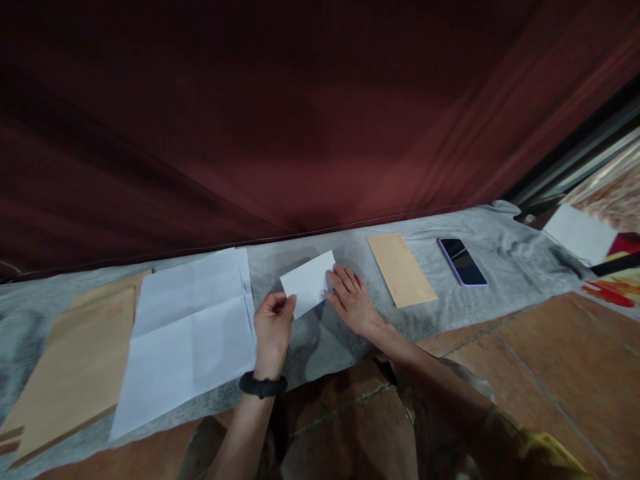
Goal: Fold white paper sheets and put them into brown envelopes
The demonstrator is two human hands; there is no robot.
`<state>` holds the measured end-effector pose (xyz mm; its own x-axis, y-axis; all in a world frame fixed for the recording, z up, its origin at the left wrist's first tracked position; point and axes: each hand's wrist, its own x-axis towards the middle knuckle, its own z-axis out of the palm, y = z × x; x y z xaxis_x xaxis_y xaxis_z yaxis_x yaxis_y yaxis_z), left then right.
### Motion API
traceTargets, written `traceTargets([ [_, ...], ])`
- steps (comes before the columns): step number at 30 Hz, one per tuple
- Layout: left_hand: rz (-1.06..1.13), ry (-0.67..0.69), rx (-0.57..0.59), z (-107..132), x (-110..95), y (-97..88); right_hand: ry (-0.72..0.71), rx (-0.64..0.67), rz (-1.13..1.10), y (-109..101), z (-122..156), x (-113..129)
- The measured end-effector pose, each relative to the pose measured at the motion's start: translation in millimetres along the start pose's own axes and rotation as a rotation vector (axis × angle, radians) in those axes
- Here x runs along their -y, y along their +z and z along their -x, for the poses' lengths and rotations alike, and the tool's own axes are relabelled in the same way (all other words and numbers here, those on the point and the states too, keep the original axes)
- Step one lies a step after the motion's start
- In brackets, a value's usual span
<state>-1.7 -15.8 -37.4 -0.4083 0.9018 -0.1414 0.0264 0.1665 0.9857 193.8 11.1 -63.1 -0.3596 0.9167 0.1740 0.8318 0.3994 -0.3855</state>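
While the left hand (273, 327) pinches the near corner of the small folded white paper sheet (309, 281) on the grey felt cloth (320, 343), the right hand (353, 301) lies flat, fingers loosely spread, against its right edge. Align edges squarely; press creases firmly.

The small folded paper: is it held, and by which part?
The left hand pinches the folded white paper at its near-left corner; the right hand lies flat at its right edge.
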Motion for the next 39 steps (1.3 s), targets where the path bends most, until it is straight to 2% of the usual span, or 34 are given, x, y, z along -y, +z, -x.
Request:
traceTargets([
  [2, -0.063, 0.127, -0.088, 3, -4, -1.0, 0.011, -0.061, -0.075, -2, -3, 0],
  [4, -0.185, 0.332, -0.153, 6, -6, -3.0, 0.036, -0.106, -0.205, -3, -5, -2],
  [6, -0.331, 0.544, -0.153, 9, -6, -5.3, 0.089, -0.116, -0.415, -3, -9, -3],
  [9, -0.549, 0.758, -0.095, 13, -3, -8.1, 0.278, -0.058, -0.864, 0, -13, -1],
  [13, -0.837, 0.930, 0.064, 22, 3, -7.6, 0.490, 0.125, -1.428, 0, -15, 8],
  [16, -0.987, 1.027, 0.201, 28, 9, -2.8, 0.558, 0.149, -1.572, -1, -14, 12],
  [19, -1.045, 1.059, 0.290, 33, 11, 4.6, 0.643, 0.066, -1.571, 0, -14, 9],
  [22, -0.958, 0.996, 0.344, 35, 9, 10.5, 0.681, 0.023, -1.558, 2, -14, 2],
  [25, -0.722, 0.802, 0.313, 32, 8, 11.7, 0.672, 0.060, -1.560, 1, -13, -5],
  [29, -0.265, 0.276, 0.114, 17, 11, 9.2, 0.713, 0.128, -1.575, -4, -12, -7],
  [31, -0.011, 0.008, 0.128, 10, 12, 8.0, 0.713, 0.177, -1.592, -7, -10, -6],
  [33, 0.189, -0.171, 0.185, 7, 11, 7.6, 0.667, 0.227, -1.606, -8, -8, -4],
  [35, 0.301, -0.253, 0.194, 6, 9, 8.0, 0.615, 0.279, -1.605, -8, -6, -2],
  [39, 0.361, -0.309, 0.158, 7, 7, 8.5, 0.599, 0.337, -1.545, -5, -5, -1],
])
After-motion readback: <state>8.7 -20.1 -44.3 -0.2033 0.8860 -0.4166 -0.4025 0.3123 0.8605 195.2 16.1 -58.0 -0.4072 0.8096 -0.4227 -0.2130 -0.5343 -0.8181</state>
